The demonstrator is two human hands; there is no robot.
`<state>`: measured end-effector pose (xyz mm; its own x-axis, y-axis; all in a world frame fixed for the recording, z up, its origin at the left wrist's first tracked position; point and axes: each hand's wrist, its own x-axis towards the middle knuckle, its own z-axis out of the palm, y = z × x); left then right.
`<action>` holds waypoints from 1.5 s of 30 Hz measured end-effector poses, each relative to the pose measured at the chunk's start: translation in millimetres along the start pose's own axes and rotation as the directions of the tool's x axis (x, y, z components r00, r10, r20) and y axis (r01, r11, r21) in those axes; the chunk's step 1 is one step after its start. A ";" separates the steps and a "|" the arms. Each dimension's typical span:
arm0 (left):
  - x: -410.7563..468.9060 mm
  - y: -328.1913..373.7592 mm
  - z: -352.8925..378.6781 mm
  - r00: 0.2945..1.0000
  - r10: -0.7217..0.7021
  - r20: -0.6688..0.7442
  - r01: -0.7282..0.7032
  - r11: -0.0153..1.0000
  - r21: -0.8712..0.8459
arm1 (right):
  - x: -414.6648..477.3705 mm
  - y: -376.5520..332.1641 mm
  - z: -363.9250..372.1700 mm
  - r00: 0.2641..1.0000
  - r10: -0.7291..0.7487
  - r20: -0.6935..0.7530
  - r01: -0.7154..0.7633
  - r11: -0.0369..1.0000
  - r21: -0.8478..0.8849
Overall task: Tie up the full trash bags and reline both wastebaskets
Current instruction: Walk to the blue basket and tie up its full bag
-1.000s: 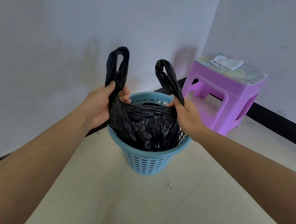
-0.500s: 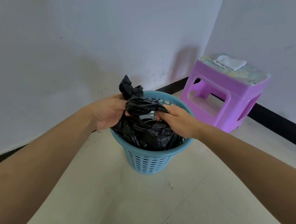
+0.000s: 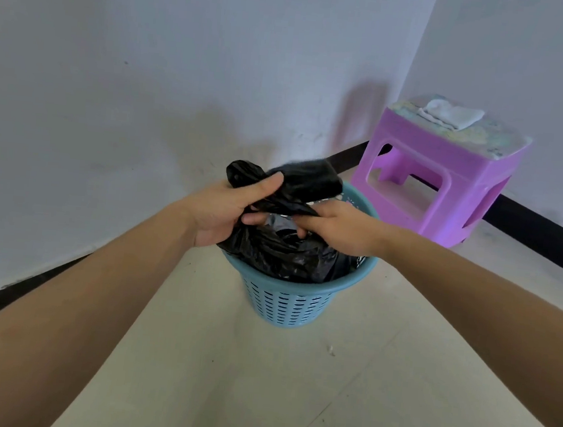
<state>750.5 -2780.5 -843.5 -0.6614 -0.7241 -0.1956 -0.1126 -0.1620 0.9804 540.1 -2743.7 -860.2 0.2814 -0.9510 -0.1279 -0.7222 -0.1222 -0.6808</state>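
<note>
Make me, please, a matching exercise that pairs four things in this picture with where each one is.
1. black plastic trash bag
2. blue perforated plastic wastebasket
3. purple plastic stool
4. white folded cloth

A. lying on the stool's top
B. standing at the right, under the cloth
C. gripped by the left hand and the right hand
D. holding the bag inside it

Pairs: 1-C, 2-D, 3-B, 4-A
</note>
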 end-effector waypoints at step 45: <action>10.1 -4.3 18.6 0.998 -0.055 -0.021 0.041 0.904 -0.426 | -1.5 -39.5 -39.2 0.855 0.367 -0.367 0.308 0.210 0.928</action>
<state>730.5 -2774.6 -849.2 -0.6388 -0.7277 -0.2499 0.1873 -0.4620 0.8669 543.5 -2748.6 -804.9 -0.2561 -0.9620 -0.0945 0.5211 -0.0551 -0.8517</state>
